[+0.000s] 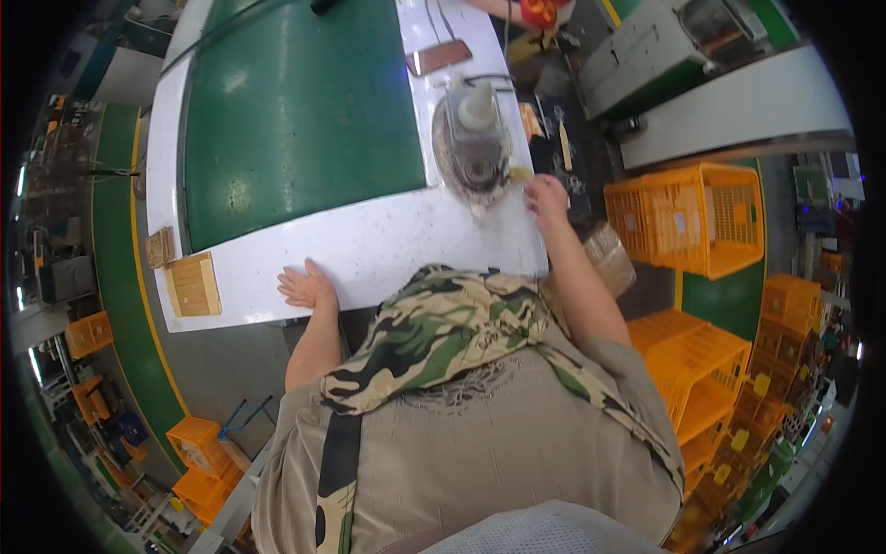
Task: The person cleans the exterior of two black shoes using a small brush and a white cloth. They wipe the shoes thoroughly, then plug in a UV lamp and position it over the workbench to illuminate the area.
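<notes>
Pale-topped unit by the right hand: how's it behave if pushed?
The pale-topped unit probably resists tipping: its bottom looks far wider than its pale tip. It may slide, as the white table looks smooth. Pushing right risks a drop: it stands near that edge.

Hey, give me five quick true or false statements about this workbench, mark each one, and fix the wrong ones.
1. The left hand rests on the white tabletop with fingers spread. True.
2. The right hand is gripping the reddish-brown slab. False: the slab lies on the tabletop, well away from that hand.
3. The machine with a pale cone on top stands to the right of the green surface. True.
4. The large orange crate nearest the right hand sits on the tabletop. False: it is off the table, beyond its right edge.
5. The apron has a camouflage pattern. True.
</notes>
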Motion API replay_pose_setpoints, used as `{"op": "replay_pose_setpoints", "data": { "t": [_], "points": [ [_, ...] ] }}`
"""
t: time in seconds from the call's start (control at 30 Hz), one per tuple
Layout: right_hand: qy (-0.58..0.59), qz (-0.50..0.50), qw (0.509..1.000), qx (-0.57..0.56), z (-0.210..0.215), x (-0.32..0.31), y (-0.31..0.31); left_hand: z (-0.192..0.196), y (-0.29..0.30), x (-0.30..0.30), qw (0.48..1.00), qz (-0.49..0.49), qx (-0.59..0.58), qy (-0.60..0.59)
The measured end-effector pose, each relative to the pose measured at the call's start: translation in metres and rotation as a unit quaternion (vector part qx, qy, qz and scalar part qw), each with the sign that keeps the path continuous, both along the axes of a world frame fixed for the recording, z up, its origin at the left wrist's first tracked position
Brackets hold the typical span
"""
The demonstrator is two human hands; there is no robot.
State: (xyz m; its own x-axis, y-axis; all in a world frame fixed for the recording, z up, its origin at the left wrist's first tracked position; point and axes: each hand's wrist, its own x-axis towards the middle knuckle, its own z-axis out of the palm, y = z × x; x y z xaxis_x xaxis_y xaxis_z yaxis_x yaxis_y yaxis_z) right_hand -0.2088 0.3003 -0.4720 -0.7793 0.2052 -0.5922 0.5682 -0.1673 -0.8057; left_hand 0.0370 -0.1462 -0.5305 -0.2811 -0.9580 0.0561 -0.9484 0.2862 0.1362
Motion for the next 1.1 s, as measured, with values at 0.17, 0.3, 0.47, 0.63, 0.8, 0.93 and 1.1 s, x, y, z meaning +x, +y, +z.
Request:
{"op": "replay_pose_setpoints", "data": {
  "t": [0.17,0.3,0.47,0.63,0.8,0.93,1.1],
  "points": [
    [-0.034,0.033,0.996,0.076,-0.015,-0.021,-0.021,-0.006,-0.004,0.003,1.0,0.0,-0.004,0.003],
    [-0.012,0.057,0.994,0.094,-0.02,-0.031,-0.027,-0.012,-0.005,0.005,1.0,0.0,-0.026,0.008],
    [0.024,0.025,0.991,0.128,-0.022,-0.034,-0.021,-0.011,-0.007,0.001,1.0,-0.006,-0.015,0.012],
    [0.12,0.059,0.98,0.147,-0.001,-0.026,-0.012,-0.019,-0.009,0.01,1.0,-0.009,-0.011,0.005],
    [0.233,0.25,0.907,0.245,0.036,-0.016,-0.024,-0.02,-0.008,0.01,1.0,-0.011,-0.015,0.016],
    [0.33,0.333,0.796,0.382,0.063,-0.01,-0.052,-0.021,-0.008,0.01,1.0,-0.009,-0.021,0.015],
    [0.38,0.359,0.714,0.465,0.056,-0.017,-0.073,-0.023,-0.011,0.01,0.999,-0.013,-0.028,0.02]
  ]
}}
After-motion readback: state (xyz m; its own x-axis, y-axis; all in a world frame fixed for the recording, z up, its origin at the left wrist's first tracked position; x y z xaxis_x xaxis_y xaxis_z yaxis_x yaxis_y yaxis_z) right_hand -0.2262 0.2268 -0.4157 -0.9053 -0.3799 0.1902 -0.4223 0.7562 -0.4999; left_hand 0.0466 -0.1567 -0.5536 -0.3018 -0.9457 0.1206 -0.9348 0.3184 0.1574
